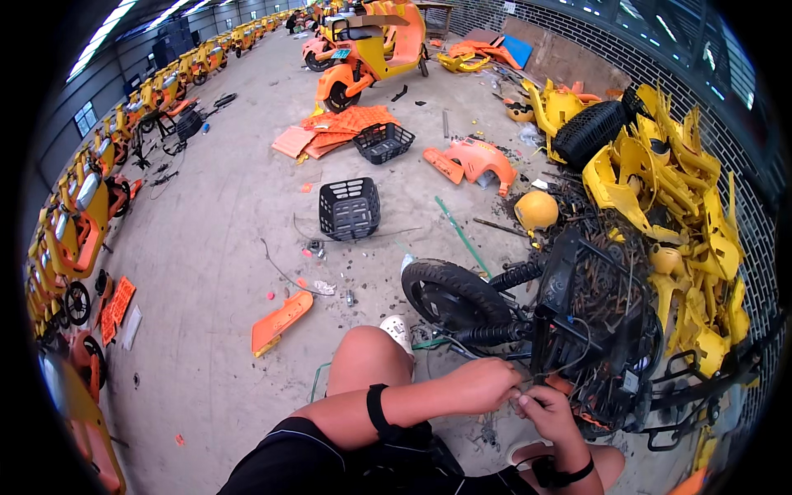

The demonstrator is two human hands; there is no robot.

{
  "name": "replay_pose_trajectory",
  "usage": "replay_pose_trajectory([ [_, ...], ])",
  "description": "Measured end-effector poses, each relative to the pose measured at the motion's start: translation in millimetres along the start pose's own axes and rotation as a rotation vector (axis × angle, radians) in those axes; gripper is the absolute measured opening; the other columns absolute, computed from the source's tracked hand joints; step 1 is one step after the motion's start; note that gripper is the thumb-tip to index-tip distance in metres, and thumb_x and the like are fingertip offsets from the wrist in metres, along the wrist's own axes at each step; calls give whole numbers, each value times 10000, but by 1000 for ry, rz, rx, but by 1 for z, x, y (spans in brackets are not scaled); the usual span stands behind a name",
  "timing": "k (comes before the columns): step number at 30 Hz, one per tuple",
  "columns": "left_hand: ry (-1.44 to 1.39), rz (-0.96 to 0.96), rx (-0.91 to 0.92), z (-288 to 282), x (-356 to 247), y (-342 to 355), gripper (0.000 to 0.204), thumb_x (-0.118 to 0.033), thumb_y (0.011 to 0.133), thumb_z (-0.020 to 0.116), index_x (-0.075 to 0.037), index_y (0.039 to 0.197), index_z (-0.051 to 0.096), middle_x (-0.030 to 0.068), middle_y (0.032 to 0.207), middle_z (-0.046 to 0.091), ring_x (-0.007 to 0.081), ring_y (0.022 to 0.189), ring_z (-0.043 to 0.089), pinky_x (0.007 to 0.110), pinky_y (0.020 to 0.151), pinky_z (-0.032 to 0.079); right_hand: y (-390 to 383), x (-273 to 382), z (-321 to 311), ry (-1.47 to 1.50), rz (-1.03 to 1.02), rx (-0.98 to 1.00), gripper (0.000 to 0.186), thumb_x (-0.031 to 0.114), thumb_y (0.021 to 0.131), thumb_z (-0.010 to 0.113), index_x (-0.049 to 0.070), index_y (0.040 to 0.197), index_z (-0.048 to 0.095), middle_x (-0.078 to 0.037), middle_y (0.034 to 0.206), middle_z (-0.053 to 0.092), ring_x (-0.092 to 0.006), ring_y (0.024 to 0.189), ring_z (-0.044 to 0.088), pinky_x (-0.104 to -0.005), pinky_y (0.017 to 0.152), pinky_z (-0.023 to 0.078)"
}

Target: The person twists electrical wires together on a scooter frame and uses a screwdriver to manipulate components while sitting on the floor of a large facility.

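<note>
Toward 4 o'clock of the view, the black scooter frame (569,318) looks mostly stripped; wheel (450,297) and shock absorbers (516,275) still on, so I'd guess partway, those left. Left hand (487,384) and right hand (550,414) meet at 5 o'clock, grip pinched nearly closed on a thin piece (517,395), can't identify it. Frame sits just beside the grip, at its 1 o'clock.
</note>
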State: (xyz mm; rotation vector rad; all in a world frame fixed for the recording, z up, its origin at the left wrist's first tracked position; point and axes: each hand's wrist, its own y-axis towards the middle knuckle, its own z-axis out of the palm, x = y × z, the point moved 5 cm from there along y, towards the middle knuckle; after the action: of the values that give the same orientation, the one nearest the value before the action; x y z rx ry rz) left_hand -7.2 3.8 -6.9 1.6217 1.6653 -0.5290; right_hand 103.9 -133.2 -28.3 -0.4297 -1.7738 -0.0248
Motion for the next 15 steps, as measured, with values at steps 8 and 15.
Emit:
replay_pose_trajectory([
  [8, 123, -74, 83, 11, 12, 11, 169, -175, 859, 621, -10, 824, 634, 185, 820, 639, 405, 815, 645, 493, 725, 520, 14, 14, 1, -409, -269, -124, 140, 149, 888, 704, 11, 880, 686, -141, 725, 627, -271, 622, 610, -347, 571, 463],
  [15, 123, -99, 29, 6, 4, 22, 179, -192, 806, 641, -12, 807, 648, 194, 811, 648, 403, 802, 652, 497, 723, 526, 16, 0, -15, -349, -181, -93, 153, 172, 898, 696, 22, 930, 692, -149, 754, 648, -296, 640, 628, -350, 573, 474],
])
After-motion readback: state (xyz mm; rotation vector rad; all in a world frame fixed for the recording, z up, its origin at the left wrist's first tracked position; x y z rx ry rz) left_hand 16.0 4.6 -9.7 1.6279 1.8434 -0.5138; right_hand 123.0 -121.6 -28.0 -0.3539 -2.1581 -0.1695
